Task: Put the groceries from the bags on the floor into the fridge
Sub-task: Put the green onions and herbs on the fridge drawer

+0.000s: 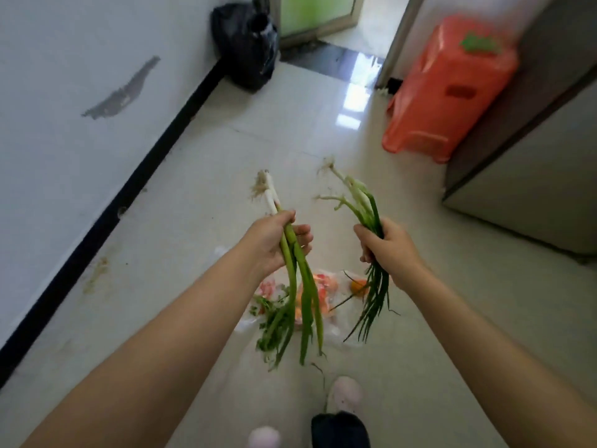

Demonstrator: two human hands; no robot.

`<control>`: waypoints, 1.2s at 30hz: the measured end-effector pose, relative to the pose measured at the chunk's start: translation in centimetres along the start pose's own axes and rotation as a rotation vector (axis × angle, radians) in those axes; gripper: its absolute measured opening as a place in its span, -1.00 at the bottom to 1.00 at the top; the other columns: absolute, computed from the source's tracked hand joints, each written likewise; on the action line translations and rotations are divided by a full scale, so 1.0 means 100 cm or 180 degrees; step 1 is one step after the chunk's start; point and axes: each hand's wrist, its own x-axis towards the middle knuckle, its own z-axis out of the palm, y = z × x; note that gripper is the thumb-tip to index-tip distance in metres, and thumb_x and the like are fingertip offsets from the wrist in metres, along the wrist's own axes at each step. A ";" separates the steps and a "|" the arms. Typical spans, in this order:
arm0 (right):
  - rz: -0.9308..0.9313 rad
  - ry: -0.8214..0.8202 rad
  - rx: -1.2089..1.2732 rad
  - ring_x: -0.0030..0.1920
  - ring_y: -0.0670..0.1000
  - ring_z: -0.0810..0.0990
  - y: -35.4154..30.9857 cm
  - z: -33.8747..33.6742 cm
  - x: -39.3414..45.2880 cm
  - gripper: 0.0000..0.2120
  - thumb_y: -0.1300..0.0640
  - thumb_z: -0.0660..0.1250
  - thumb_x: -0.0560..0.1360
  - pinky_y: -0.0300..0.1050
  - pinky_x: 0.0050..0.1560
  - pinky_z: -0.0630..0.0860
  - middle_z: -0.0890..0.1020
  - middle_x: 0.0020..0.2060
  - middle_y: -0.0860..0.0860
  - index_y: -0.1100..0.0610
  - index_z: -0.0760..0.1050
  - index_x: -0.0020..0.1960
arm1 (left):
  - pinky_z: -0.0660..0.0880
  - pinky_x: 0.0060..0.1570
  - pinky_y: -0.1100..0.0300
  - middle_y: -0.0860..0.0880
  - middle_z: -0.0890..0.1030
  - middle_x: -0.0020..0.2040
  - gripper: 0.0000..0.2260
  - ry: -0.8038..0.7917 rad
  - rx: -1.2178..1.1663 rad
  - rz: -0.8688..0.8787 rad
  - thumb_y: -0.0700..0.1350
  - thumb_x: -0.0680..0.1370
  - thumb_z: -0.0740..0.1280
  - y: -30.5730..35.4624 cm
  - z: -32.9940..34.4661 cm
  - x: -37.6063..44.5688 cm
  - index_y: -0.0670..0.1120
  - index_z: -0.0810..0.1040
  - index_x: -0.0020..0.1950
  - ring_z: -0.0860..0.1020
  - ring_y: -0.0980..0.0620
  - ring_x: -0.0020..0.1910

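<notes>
My left hand (274, 240) grips a bunch of thick green onions (302, 286), white roots up, long leaves hanging down. My right hand (389, 245) holds a second, thinner bunch of spring onions (363, 202), roots pointing up and away. Both bunches hang above a clear plastic grocery bag (332, 328) on the floor, with orange and red produce and leafy herbs (269, 313) inside. The grey fridge (529, 176) stands at the right, its doors shut.
A black rubbish bag (247, 43) sits in the far left corner by a doorway. An orange plastic stool (449, 88) stands beside the fridge. White wall with black skirting runs along the left. My feet in pink slippers (347, 392) are below.
</notes>
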 end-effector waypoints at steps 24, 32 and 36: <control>0.0138 0.2834 -0.1686 -0.08 0.09 0.45 -0.113 -0.690 -0.262 -0.68 -0.02 0.05 0.60 -0.05 -0.04 0.36 0.46 -0.25 0.07 0.20 0.43 0.01 | 0.21 -0.46 0.23 -0.04 0.27 -0.43 -0.78 -0.1835 0.2887 0.1312 -0.17 0.56 0.10 0.027 0.739 -0.235 -0.09 0.28 -0.30 0.23 0.05 -0.49; -0.0337 0.3393 -0.1175 -0.28 0.07 0.39 -0.160 -0.869 -0.183 -0.67 0.04 0.11 0.59 -0.14 -0.25 0.32 0.36 -0.39 0.04 0.14 0.32 -0.31 | 0.24 -0.45 0.24 -0.06 0.26 -0.41 -0.78 -0.1879 0.1932 0.1861 -0.18 0.65 0.02 0.070 0.936 -0.210 -0.16 0.30 -0.18 0.25 0.06 -0.46; -0.0431 0.3512 -0.0644 -0.36 0.00 0.39 -0.196 -0.950 -0.132 -0.72 0.06 0.15 0.58 -0.19 -0.41 0.35 0.39 -0.37 0.05 0.11 0.32 -0.28 | 0.34 -0.45 0.25 -0.08 0.31 -0.35 -0.79 -0.2204 0.1866 0.2263 -0.19 0.66 0.06 0.107 1.026 -0.193 -0.16 0.35 0.27 0.32 0.07 -0.43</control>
